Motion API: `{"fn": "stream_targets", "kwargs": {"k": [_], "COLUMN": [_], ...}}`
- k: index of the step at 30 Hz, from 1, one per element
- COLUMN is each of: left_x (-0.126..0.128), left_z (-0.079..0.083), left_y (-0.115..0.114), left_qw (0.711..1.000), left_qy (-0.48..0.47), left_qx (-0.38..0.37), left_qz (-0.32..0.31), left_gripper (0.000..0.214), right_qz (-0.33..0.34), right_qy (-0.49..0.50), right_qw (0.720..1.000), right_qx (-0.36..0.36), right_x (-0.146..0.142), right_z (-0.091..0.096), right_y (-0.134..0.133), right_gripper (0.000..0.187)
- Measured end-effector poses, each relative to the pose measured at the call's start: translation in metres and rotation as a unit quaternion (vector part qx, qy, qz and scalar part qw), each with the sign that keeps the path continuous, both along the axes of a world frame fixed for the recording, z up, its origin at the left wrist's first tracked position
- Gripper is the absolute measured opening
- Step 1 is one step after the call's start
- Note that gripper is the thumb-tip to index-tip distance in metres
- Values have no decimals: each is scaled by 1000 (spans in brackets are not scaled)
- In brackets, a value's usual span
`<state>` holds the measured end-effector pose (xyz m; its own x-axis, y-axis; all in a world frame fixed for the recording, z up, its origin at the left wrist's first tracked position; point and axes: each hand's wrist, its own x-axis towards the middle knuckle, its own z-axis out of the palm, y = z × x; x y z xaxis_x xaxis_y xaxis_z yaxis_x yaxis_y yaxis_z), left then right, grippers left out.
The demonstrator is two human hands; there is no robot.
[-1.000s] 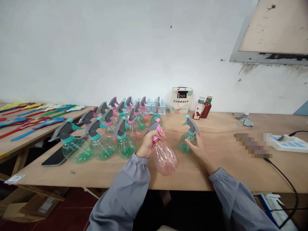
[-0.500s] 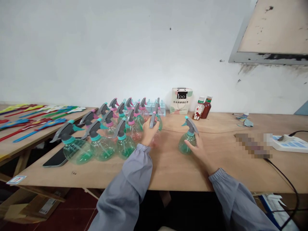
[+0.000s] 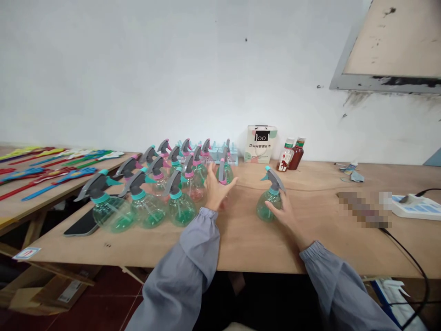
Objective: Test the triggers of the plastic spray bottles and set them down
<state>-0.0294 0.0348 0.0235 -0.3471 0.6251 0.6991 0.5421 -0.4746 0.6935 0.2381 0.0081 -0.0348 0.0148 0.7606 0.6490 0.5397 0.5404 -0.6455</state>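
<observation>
My left hand (image 3: 217,187) is open, thumb and fingers spread around the grey head of a pink spray bottle (image 3: 223,174), whose body is mostly hidden behind the hand. To the right, my right hand (image 3: 284,209) is wrapped around a green spray bottle (image 3: 264,206) with a teal nozzle, upright on the wooden table (image 3: 251,248). Left of my hands stand several more spray bottles in rows, green ones with teal collars such as the near green bottle (image 3: 182,211), and pink-collared ones such as the pink bottle (image 3: 193,189).
A paper bag (image 3: 261,145) and two drink bottles (image 3: 285,156) stand by the wall. A phone (image 3: 81,224) lies at the left under a bottle. Colourful hand-shaped items (image 3: 58,181) cover the left table. At the right is a white power strip (image 3: 418,207) with a black cable.
My left hand has loosened from the pink spray bottle's head, its fingers and thumb spreading apart. My right hand stays on the green bottle. The view has shifted slightly.
</observation>
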Motion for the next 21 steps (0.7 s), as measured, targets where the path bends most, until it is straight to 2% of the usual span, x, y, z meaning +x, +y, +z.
{"fn": "stream_targets", "kwargs": {"k": [2, 5, 8, 10, 13, 16, 18, 21], "left_x": [0, 0, -1, -1, 0, 0, -2, -7], "left_z": [-4, -9, -15, -18, -22, -24, -24, -26], "left_y": [-7, -16, -17, -14, -10, -9, -9, -11], "left_qw": [999, 997, 999, 1000, 999, 997, 995, 993], "left_qy": [-3, -4, -8, -9, -7, -10, -14, -10], "left_qx": [41, 72, 51, 21, -18, -55, -82, -96], "left_qz": [23, 31, 13, -5, -27, -44, -52, -63], "left_gripper": [104, 100, 96, 97, 97, 92, 86, 76], "right_qz": [1, 15, 35, 47, 71, 135, 185, 222], "right_qy": [3, 16, 55, 101, 139, 107, 93, 136], "right_qw": [1000, 1000, 998, 993, 987, 983, 973, 952], "right_qx": [-2, -13, -24, -33, -33, -56, -100, -159], "right_x": [0, 0, 0, 1, 2, 0, -5, -18], "right_z": [0, -2, -3, 3, 28, 61, 79, 91], "right_y": [-1, -2, 0, 5, 15, 26, 32, 38], "right_gripper": [56, 59, 57, 60, 70, 72, 62, 43]}}
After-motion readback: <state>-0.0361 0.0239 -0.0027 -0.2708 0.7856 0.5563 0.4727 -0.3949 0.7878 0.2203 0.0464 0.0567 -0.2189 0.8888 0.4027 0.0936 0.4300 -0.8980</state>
